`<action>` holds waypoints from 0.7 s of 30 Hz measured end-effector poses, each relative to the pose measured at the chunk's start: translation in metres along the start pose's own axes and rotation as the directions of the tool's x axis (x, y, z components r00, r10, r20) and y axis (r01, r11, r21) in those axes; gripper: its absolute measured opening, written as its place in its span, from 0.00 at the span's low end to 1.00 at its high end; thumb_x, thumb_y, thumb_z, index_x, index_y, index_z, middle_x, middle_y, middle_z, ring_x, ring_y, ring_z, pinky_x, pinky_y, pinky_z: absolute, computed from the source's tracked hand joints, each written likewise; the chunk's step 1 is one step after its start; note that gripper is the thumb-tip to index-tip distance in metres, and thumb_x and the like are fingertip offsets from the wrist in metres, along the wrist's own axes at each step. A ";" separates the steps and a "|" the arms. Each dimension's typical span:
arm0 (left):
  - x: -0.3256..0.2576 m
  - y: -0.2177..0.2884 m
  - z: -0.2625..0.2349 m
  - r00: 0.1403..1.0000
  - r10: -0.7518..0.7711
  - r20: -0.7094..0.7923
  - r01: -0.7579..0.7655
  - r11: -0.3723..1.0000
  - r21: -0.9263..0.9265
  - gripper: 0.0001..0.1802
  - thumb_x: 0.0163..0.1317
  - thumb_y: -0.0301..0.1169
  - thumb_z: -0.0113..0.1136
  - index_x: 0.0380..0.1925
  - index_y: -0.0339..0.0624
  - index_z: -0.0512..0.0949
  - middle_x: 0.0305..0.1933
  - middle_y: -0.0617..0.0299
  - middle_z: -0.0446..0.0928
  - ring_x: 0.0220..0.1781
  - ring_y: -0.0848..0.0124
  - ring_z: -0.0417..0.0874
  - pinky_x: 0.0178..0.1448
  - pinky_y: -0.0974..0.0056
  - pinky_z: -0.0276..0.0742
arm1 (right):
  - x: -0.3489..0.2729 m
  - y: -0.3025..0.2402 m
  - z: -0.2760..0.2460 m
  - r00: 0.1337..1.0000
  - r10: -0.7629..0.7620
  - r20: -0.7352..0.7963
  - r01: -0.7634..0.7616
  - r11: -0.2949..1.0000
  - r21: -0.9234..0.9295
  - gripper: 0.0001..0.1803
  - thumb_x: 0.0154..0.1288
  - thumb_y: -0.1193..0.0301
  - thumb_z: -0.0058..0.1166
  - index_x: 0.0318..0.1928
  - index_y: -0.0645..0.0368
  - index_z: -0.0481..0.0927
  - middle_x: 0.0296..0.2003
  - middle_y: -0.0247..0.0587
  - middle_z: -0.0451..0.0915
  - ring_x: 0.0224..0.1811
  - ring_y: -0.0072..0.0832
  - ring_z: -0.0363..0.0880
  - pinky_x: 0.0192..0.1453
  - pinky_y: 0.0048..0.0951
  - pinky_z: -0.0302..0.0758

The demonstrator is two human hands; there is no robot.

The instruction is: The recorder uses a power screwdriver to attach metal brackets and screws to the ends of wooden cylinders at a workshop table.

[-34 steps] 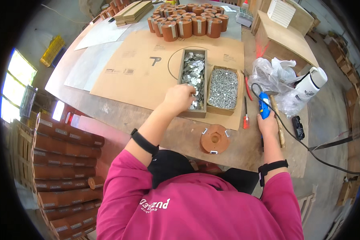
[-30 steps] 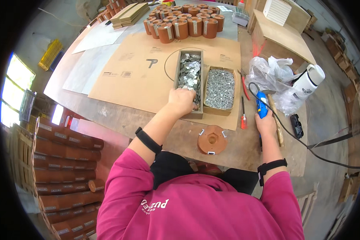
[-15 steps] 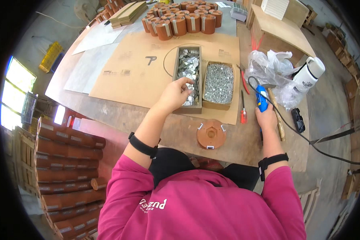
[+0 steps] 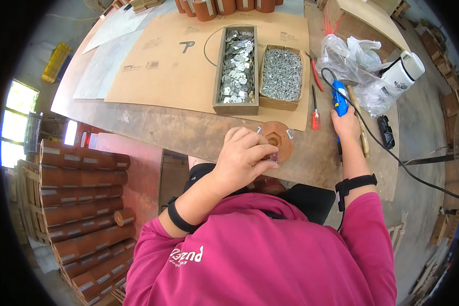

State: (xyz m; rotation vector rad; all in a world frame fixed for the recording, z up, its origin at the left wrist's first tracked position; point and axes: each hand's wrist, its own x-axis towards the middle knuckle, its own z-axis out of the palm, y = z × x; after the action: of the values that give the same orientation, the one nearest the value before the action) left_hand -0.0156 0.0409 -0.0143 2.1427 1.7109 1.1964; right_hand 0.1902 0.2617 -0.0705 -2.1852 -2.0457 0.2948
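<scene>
My left hand (image 4: 246,157) is over the near left part of a round reddish-brown piece (image 4: 286,146) at the table's front edge. Thumb and fingers are pinched together there; what they hold, if anything, is too small and covered to make out. Two small metal clips show on the piece's rim, and a recess sits at its middle. To the right, my right hand (image 4: 346,124) is wrapped round a blue corded electric screwdriver (image 4: 339,99), which rests above the tabletop with its cable trailing right.
Beyond the piece stand a long tray (image 4: 234,109) of small metal plates and a carton (image 4: 279,105) of screws. A red-handled screwdriver (image 4: 315,120), red-handled pliers (image 4: 318,76), plastic bags (image 4: 336,53), a white bottle (image 4: 404,71) and brown cylinders (image 4: 205,10) lie around.
My left hand has moved from the tray of metal plates back to the round piece. My right hand keeps hold of the blue screwdriver. The view has tipped nearer to me.
</scene>
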 end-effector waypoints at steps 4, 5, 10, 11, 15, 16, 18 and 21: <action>-0.007 -0.002 0.009 0.998 0.038 -0.047 -0.035 0.996 0.078 0.16 0.36 0.32 0.66 0.30 0.47 0.77 0.40 0.65 0.72 0.46 0.62 0.69 0.54 0.53 0.59 | -0.001 0.001 0.001 1.000 -0.003 -0.004 0.003 1.000 -0.008 0.33 0.49 0.51 0.50 0.52 0.58 0.63 0.40 0.55 0.75 0.44 0.46 0.74 0.48 0.42 0.70; -0.009 -0.001 0.009 0.999 0.023 -0.041 -0.020 0.997 0.078 0.17 0.36 0.33 0.66 0.30 0.46 0.77 0.42 0.64 0.71 0.48 0.61 0.68 0.57 0.51 0.56 | -0.001 0.001 0.001 1.000 -0.004 -0.005 0.004 1.000 -0.006 0.33 0.49 0.51 0.50 0.52 0.59 0.64 0.40 0.55 0.75 0.44 0.46 0.74 0.48 0.42 0.70; -0.011 0.003 0.010 0.998 -0.042 -0.045 0.045 0.997 0.056 0.17 0.37 0.34 0.67 0.31 0.44 0.78 0.46 0.59 0.71 0.54 0.57 0.67 0.59 0.52 0.56 | 0.002 0.004 0.002 1.000 0.000 0.016 0.001 1.000 -0.016 0.36 0.50 0.50 0.48 0.54 0.60 0.62 0.41 0.58 0.75 0.45 0.48 0.73 0.48 0.43 0.69; -0.013 0.002 0.012 0.997 -0.050 -0.063 0.052 0.998 0.036 0.17 0.37 0.33 0.67 0.31 0.43 0.78 0.46 0.59 0.72 0.54 0.57 0.67 0.58 0.51 0.56 | 0.002 0.003 0.001 1.000 0.002 0.022 -0.001 1.000 -0.014 0.36 0.50 0.50 0.48 0.54 0.61 0.62 0.41 0.58 0.75 0.45 0.48 0.73 0.48 0.43 0.69; -0.019 -0.006 0.018 0.995 -0.015 -0.098 0.015 1.000 -0.002 0.17 0.36 0.30 0.67 0.32 0.43 0.78 0.44 0.58 0.74 0.55 0.55 0.68 0.57 0.51 0.59 | 0.001 -0.001 0.001 1.000 -0.006 0.000 0.006 0.999 -0.041 0.32 0.49 0.51 0.50 0.49 0.60 0.65 0.40 0.55 0.76 0.43 0.46 0.75 0.47 0.41 0.71; -0.019 -0.006 0.018 0.995 -0.017 -0.098 0.017 1.000 -0.004 0.17 0.36 0.30 0.67 0.32 0.43 0.78 0.44 0.58 0.74 0.55 0.55 0.68 0.57 0.51 0.59 | 0.002 0.000 0.002 1.000 -0.005 0.001 0.005 0.999 -0.044 0.32 0.49 0.51 0.50 0.49 0.60 0.65 0.40 0.55 0.76 0.43 0.46 0.75 0.47 0.41 0.71; -0.021 -0.006 0.020 0.992 -0.022 -0.124 0.021 1.000 -0.011 0.18 0.36 0.29 0.68 0.32 0.43 0.78 0.43 0.58 0.75 0.55 0.55 0.68 0.57 0.52 0.60 | 0.003 0.000 0.003 1.000 -0.005 -0.005 0.005 0.999 -0.050 0.32 0.49 0.51 0.50 0.49 0.60 0.65 0.40 0.55 0.76 0.43 0.45 0.75 0.47 0.41 0.71; -0.021 -0.008 0.021 0.991 -0.006 -0.134 0.005 1.000 -0.012 0.18 0.36 0.29 0.68 0.32 0.44 0.78 0.44 0.58 0.74 0.55 0.55 0.68 0.56 0.51 0.60 | 0.004 0.003 0.002 1.000 0.013 0.026 -0.011 0.999 -0.041 0.36 0.49 0.49 0.48 0.54 0.59 0.62 0.43 0.58 0.74 0.46 0.48 0.73 0.49 0.43 0.69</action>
State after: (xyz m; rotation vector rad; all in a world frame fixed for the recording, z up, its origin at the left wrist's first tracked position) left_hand -0.0082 0.0325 -0.0429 2.0927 1.7556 1.3744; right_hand 0.1925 0.2657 -0.0734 -2.2294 -2.0707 0.2875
